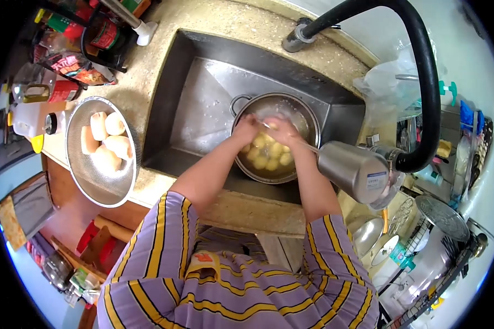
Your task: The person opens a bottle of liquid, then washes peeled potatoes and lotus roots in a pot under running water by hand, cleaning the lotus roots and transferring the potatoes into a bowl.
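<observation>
A: What is this place?

B: A kitchen, I think. There's a speckled counter (225, 19) with a deep metal sink (197, 98) in it. Pretend the whole view is a clock. The sink is up by 12.

A: Where are the yellow lumps (260, 162)?

B: In the round pot (313, 126), inside the sink, a bit toward 1 o'clock from the middle. (They look like little potatoes to me.)

A: And the hands?

B: The left hand (248, 129) and the right hand (280, 130) are close together over the pot, above the lumps. The fingers are bent and blurry. I can't tell if they pinch something or how wide they are.

A: What else is near?

B: At 9 o'clock, a mesh strainer (96, 183) holds fat, pale chunks (105, 143). At 3 o'clock, a shiny metal can (351, 170) joins the black tap hose (431, 71).

A: What could go wrong?

B: A wet lump could slip from the fingers and splash, because wet things are slick. The right arm is just beside the metal can, so a quick swing could bump it. And the strainer seems to poke past the counter's edge, so a knock from the left elbow could tip it.
</observation>
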`<move>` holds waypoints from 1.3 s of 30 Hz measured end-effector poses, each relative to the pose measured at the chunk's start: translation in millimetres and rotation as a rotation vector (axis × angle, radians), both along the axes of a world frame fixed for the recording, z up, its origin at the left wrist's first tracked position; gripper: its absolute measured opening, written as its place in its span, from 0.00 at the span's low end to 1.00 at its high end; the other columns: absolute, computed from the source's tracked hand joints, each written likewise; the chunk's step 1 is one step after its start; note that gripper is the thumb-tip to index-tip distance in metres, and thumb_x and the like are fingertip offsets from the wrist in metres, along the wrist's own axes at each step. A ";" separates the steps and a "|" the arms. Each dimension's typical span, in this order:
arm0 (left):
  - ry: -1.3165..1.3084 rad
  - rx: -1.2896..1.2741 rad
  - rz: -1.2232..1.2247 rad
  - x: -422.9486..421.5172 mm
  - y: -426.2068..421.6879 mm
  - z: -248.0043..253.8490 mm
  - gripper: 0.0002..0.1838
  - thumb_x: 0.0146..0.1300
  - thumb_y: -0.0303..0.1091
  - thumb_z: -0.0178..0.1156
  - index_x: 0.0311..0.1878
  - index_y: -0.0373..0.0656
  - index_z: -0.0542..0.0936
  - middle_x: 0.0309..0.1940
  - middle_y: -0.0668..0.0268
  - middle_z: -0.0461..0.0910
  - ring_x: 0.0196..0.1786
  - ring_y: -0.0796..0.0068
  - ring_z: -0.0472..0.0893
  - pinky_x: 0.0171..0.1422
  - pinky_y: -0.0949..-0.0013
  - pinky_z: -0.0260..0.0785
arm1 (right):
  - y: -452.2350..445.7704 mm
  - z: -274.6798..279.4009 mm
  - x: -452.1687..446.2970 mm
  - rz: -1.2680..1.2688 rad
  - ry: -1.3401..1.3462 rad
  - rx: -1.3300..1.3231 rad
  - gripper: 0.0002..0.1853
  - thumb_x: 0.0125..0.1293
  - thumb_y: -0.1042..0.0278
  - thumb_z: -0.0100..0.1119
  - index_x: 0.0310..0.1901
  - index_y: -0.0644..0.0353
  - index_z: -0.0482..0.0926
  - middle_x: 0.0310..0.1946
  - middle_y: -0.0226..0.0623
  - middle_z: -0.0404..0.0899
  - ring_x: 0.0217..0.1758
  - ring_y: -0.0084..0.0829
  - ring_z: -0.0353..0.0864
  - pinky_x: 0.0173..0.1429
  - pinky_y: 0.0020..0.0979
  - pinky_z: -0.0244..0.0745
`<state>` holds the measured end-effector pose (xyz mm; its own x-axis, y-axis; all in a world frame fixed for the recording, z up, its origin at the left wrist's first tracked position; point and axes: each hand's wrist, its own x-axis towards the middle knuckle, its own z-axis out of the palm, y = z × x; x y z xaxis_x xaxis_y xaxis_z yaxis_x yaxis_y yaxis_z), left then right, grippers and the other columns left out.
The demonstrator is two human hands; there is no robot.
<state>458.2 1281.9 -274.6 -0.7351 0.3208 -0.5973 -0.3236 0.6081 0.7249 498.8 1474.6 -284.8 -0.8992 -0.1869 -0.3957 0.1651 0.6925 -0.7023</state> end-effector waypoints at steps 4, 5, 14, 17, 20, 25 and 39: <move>-0.014 0.001 -0.128 5.0 -1.8 3.2 0.29 0.63 0.46 0.58 0.65 0.43 0.72 0.64 0.49 0.71 0.66 0.48 0.71 0.69 0.56 0.65 | 29.6 43.3 17.3 0.225 -0.079 0.012 0.15 0.58 0.53 0.68 0.43 0.50 0.87 0.47 0.41 0.83 0.60 0.43 0.76 0.66 0.38 0.67; 0.015 -0.065 -0.170 8.7 -1.2 14.9 0.30 0.63 0.47 0.59 0.66 0.44 0.71 0.66 0.49 0.69 0.67 0.47 0.70 0.69 0.55 0.65 | 34.0 57.1 24.0 0.180 0.049 0.274 0.22 0.60 0.50 0.67 0.53 0.51 0.83 0.54 0.45 0.79 0.65 0.45 0.72 0.68 0.38 0.67; -0.116 -0.373 -0.461 45.2 7.4 49.7 0.75 0.36 0.59 0.79 0.79 0.46 0.37 0.75 0.42 0.47 0.72 0.46 0.64 0.73 0.63 0.62 | 16.0 21.0 86.0 -0.220 -0.125 0.220 0.40 0.67 0.39 0.56 0.73 0.54 0.59 0.70 0.51 0.62 0.71 0.46 0.64 0.72 0.41 0.62; -0.349 -0.146 -0.196 51.5 17.6 28.6 0.68 0.39 0.57 0.77 0.77 0.46 0.45 0.65 0.44 0.66 0.59 0.56 0.77 0.57 0.64 0.75 | 25.9 -73.9 122.1 -0.801 -0.396 -0.600 0.42 0.68 0.36 0.53 0.74 0.56 0.56 0.71 0.47 0.61 0.72 0.42 0.63 0.71 0.41 0.62; -0.615 0.341 0.100 82.8 35.8 -78.9 0.51 0.54 0.53 0.70 0.74 0.46 0.53 0.58 0.52 0.74 0.51 0.65 0.81 0.45 0.66 0.78 | 12.3 -60.9 104.7 -0.869 -0.496 -0.610 0.39 0.71 0.37 0.51 0.72 0.56 0.58 0.69 0.43 0.64 0.69 0.38 0.66 0.68 0.41 0.66; -0.560 0.472 0.572 73.1 63.3 17.7 0.27 0.70 0.44 0.56 0.68 0.45 0.63 0.56 0.55 0.76 0.56 0.65 0.77 0.55 0.62 0.73 | -24.5 6.0 60.7 -1.047 -0.518 -1.004 0.28 0.73 0.44 0.50 0.68 0.50 0.64 0.61 0.33 0.71 0.62 0.31 0.72 0.59 0.38 0.73; -0.954 0.499 0.679 68.8 46.6 143.2 0.19 0.75 0.45 0.44 0.57 0.42 0.74 0.48 0.57 0.81 0.48 0.59 0.82 0.55 0.53 0.75 | -58.2 142.3 63.0 -1.452 -0.442 -1.267 0.21 0.67 0.47 0.56 0.50 0.55 0.74 0.42 0.41 0.81 0.40 0.41 0.82 0.43 0.45 0.81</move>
<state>527.0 1328.5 -131.5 -0.1866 0.3921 -0.9008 -0.9787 -0.1544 0.1355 561.8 1416.5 -142.5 -0.5018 0.1639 -0.8493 0.3182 -0.8781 -0.3574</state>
